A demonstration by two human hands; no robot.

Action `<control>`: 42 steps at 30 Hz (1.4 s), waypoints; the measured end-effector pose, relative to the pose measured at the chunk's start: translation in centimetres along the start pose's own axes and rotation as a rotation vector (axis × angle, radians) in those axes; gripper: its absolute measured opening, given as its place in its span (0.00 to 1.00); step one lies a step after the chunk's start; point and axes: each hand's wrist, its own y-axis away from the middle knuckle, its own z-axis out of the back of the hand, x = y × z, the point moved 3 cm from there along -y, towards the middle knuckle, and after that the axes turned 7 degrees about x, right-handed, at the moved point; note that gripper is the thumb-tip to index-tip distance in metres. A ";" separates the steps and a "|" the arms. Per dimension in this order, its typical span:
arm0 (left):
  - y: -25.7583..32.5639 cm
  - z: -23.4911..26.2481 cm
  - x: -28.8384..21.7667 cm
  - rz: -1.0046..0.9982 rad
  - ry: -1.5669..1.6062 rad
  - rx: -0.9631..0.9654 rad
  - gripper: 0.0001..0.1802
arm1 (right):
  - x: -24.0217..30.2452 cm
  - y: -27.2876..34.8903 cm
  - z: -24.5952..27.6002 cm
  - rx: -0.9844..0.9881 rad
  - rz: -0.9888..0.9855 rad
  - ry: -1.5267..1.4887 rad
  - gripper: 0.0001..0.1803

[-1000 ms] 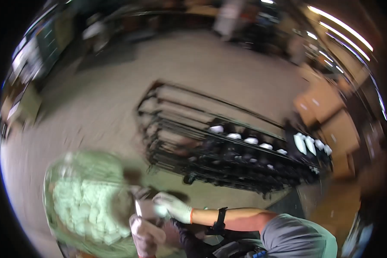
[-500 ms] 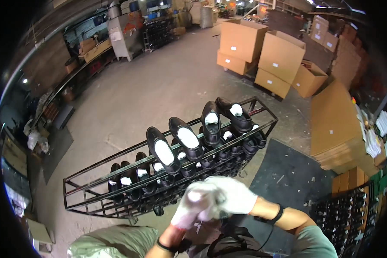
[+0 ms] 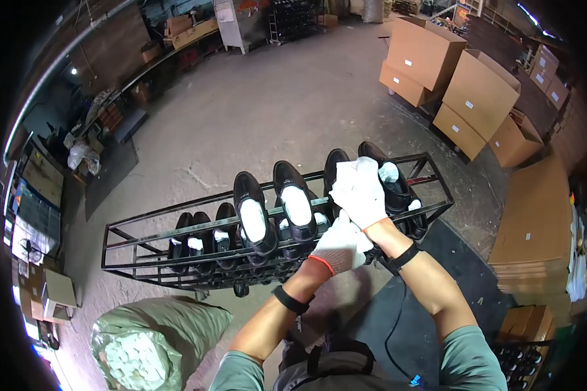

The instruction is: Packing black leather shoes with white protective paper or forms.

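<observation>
Both my hands wear white knit gloves and work at the third black shoe [image 3: 334, 163] in the top row of a black metal rack [image 3: 169, 265]. My right hand [image 3: 361, 192] lies over this shoe's opening with fingers bent; whatever is in them is hidden. My left hand [image 3: 342, 246] is closed at the heel end, just below the right. To the left, two black shoes, one [image 3: 246, 186] outermost and another [image 3: 287, 174] beside it, show white stuffing inside. A fourth shoe [image 3: 396, 195] with white stuffing stands right of my right hand.
More stuffed black shoes [image 3: 202, 254] fill the lower tiers. A green sack [image 3: 195, 326] with white wads in its mouth lies at lower left. Tall cardboard boxes [image 3: 479, 94] stand at far right, with stacked flat cardboard [image 3: 531, 221] nearer. A dark mat [image 3: 404, 326] covers floor at right.
My hands, held together close to my body before, have reached forward onto the third top-row shoe and now cover its opening. The view has shifted, bringing the sack's open mouth into sight.
</observation>
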 end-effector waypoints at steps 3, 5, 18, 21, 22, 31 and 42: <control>0.7 1.0 -1.1 -0.045 -0.165 0.146 0.23 | 0.0 0.8 0.3 0.096 -0.039 0.033 0.31; -0.9 5.5 -0.6 0.160 0.287 -0.053 0.15 | -2.7 2.2 1.0 -0.055 -0.104 -0.071 0.29; -4.4 9.3 10.0 0.558 1.708 0.559 0.23 | -2.2 5.1 0.9 -0.132 0.065 -0.091 0.22; -4.3 8.5 9.5 0.527 1.724 0.476 0.24 | -2.5 5.1 1.5 -0.015 -0.016 -0.029 0.22; -4.0 8.1 9.5 0.564 1.752 0.371 0.24 | -2.5 4.8 1.7 0.048 -0.005 0.021 0.22; -3.0 7.8 8.9 0.832 1.655 0.085 0.19 | -2.3 2.0 0.9 0.521 0.116 0.282 0.14; 0.4 14.9 5.8 0.693 1.596 -0.168 0.26 | -3.3 3.0 -1.5 0.099 -0.017 0.112 0.13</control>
